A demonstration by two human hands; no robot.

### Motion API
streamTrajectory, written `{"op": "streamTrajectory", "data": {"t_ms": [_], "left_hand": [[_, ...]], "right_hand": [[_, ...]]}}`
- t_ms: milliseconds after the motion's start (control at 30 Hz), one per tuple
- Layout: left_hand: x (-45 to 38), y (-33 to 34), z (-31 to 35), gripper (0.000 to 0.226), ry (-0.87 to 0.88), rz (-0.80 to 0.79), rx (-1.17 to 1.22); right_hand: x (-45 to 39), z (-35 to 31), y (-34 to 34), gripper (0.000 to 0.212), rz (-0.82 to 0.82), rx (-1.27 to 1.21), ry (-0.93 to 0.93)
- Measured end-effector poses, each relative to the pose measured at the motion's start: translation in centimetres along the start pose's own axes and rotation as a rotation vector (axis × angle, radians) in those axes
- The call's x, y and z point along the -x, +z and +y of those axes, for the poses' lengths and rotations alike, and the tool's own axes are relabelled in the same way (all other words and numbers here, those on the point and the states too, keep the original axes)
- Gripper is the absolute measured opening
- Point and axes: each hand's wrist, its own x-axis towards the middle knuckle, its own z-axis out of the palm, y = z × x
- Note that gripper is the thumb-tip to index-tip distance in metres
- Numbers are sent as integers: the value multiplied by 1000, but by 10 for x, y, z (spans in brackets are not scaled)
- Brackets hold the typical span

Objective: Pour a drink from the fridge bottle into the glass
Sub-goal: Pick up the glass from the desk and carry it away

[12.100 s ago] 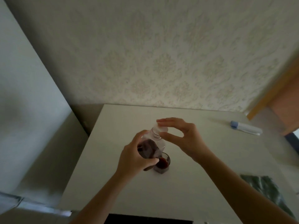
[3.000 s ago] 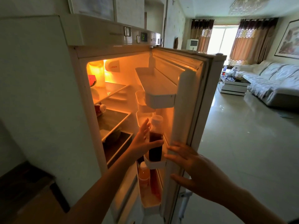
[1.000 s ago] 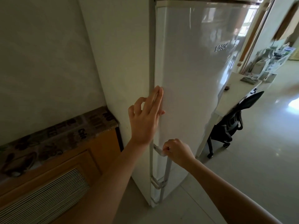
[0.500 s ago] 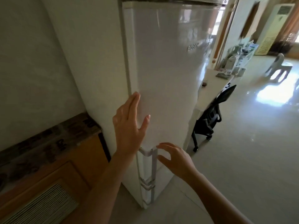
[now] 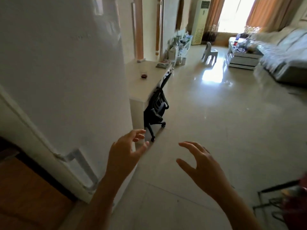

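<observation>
Two empty hands hovering beside a closed white fridge (image 5: 66, 72); its faint lettering is unreadable.

A white counter (image 5: 149, 80) is standing beyond, a black office chair (image 5: 156, 107) tucked against it. The glass (image 5: 144, 75), holding dark red drink, is sitting on the counter. Left hand (image 5: 123, 154) and right hand (image 5: 203, 166), each grip spread, are holding nothing.

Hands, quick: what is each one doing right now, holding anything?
Left hand: open, fingers spread, holding nothing, close beside the fridge.
Right hand: open, holding nothing, over the floor.
</observation>
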Motion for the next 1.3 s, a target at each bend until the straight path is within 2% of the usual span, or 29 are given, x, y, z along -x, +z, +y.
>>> {"op": "streamTrajectory", "data": {"t_ms": [233,433,633,867,1067,1300], "left_hand": [[-8,84,45,32,30,-157,27],[-63,132,53,29,3,-215,36],[-161,190,54,27,6,-208,83],[-285,262,57,27,27,-299,126],[-376,311,59,24,9,-293,136],[-495,375,48,24,-73,-209,137]], "right_hand": [[32,78,-42,49,46,15,185],[-4,143,-53,53,50,5,256],[-92,205,-62,52,54,-4,241],[-202,282,-78,53,23,14,253],[-290,350,-86,56,25,-14,276],[-434,441,-86,52,-46,-29,170]]}}
